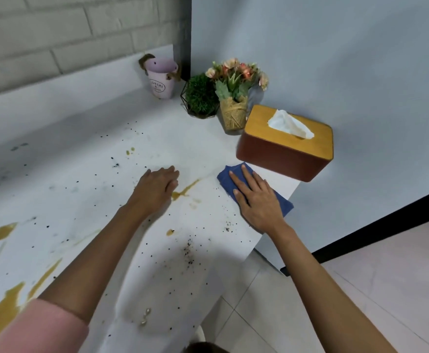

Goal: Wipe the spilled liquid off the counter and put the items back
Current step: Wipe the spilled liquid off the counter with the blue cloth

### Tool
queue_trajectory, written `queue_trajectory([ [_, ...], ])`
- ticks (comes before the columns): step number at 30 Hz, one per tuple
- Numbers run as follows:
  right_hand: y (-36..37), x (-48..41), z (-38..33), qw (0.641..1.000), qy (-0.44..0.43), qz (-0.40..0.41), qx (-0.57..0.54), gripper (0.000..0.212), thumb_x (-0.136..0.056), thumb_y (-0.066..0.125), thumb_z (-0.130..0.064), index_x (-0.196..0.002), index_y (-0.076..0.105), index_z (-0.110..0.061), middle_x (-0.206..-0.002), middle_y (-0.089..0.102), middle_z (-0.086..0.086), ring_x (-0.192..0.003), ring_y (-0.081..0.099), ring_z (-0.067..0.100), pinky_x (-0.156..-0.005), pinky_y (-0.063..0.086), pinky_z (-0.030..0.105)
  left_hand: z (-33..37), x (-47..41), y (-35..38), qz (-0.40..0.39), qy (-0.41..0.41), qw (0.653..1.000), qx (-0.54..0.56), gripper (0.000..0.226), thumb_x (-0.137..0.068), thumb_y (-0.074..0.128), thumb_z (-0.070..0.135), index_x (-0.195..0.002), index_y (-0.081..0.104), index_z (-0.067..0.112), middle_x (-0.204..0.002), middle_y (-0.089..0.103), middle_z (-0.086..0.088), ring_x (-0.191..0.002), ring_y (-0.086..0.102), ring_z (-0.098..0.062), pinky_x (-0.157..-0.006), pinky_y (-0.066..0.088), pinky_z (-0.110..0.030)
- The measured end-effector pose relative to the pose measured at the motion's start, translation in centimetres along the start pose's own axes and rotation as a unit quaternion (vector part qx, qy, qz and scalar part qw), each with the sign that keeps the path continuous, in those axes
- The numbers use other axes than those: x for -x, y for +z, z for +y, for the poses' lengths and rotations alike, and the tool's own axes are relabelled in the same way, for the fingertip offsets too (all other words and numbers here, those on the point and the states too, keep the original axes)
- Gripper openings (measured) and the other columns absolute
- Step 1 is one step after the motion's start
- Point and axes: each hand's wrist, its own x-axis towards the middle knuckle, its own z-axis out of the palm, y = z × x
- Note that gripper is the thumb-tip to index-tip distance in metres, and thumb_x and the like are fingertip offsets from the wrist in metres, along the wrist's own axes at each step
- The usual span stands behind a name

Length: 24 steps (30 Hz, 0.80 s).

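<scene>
While right hand [256,200] presses cloth [224,180], fingers flat | left hand [157,187] blurred, fingers unclear

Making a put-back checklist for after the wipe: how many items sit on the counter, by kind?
Pots and plants: 3 (pink labelled pot, green shrub in black wire holder, pink flowers in straw-wrapped pot)
Tissue boxes: 1 (brown box with wooden lid)
Cloths: 1 (blue cloth under the right hand)
Total: 5

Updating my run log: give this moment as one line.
right hand: flat on blue cloth | left hand: open, beside brown spill | counter: not yet clean
</scene>
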Motion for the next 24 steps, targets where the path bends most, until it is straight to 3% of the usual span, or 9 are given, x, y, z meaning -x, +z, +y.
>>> queue_trajectory([
  [5, 0.7, 4.4, -0.5, 0.999, -0.044, -0.001, -0.003, 0.047, -0.101, 0.022, -0.041, -0.148, 0.016, -0.038, -0.159, 0.013, -0.007, -0.146, 0.015, 0.020, -0.118, 0.019, 0.041, -0.3, -0.3, 0.3, 0.014, -0.004, 1.000, -0.015, 0.028, -0.100, 0.036, 0.018, -0.114, 0.058, 0.009, -0.131, 0.055, -0.007, -0.120, 0.050, -0.024, -0.110, 0.019, -0.039],
  [8, 0.3, 4.1, 1.6, 1.000, 0.019, 0.011, 0.016, 0.047, -0.102, 0.026, -0.035, -0.148, 0.018, -0.033, -0.159, 0.013, -0.003, -0.146, 0.015, 0.022, -0.119, 0.018, 0.043, -0.5, -0.2, 0.2, -0.006, 0.005, 1.000, -0.018, 0.033, -0.101, 0.034, 0.020, -0.126, 0.054, 0.015, -0.146, 0.044, -0.001, -0.130, 0.045, -0.024, -0.113, 0.022, -0.043],
  [13, 0.9, -1.6, -2.0, 0.999, 0.036, 0.000, 0.038, 0.049, -0.103, 0.022, -0.032, -0.150, 0.011, -0.027, -0.160, 0.004, 0.003, -0.146, 0.010, 0.028, -0.118, 0.008, 0.043, -0.5, -0.5, 0.1, -0.015, -0.002, 1.000, -0.014, 0.036, -0.101, 0.033, 0.021, -0.131, 0.052, 0.017, -0.147, 0.043, -0.003, -0.133, 0.042, -0.025, -0.113, 0.023, -0.043],
  [17, 2.0, -2.0, -5.8, 0.999, -0.028, -0.020, 0.005, 0.049, -0.103, 0.021, -0.033, -0.150, 0.012, -0.027, -0.160, 0.003, 0.001, -0.147, 0.006, 0.026, -0.119, 0.005, 0.041, -0.6, -0.5, 0.2, 0.001, -0.006, 1.000, -0.018, 0.033, -0.100, 0.034, 0.019, -0.125, 0.056, 0.013, -0.136, 0.053, -0.006, -0.124, 0.049, -0.024, -0.104, 0.029, -0.038],
  [20, 1.9, 1.1, -4.6, 0.998, -0.067, -0.012, -0.011, 0.048, -0.102, 0.020, -0.035, -0.149, 0.014, -0.030, -0.160, 0.009, -0.003, -0.146, 0.010, 0.023, -0.121, 0.011, 0.041, -1.0, -0.5, 0.2, 0.010, -0.006, 1.000, -0.022, 0.033, -0.100, 0.035, 0.020, -0.126, 0.056, 0.017, -0.135, 0.055, -0.003, -0.121, 0.051, -0.023, -0.103, 0.029, -0.036],
  [24, 1.3, 1.2, -1.5, 0.999, 0.033, 0.012, 0.010, 0.048, -0.102, 0.021, -0.036, -0.149, 0.014, -0.031, -0.160, 0.008, -0.002, -0.146, 0.012, 0.022, -0.119, 0.012, 0.041, -1.5, -0.6, 0.4, 0.005, 0.000, 1.000, -0.021, 0.034, -0.100, 0.035, 0.021, -0.127, 0.055, 0.019, -0.137, 0.053, 0.001, -0.123, 0.051, -0.022, -0.105, 0.027, -0.037],
])
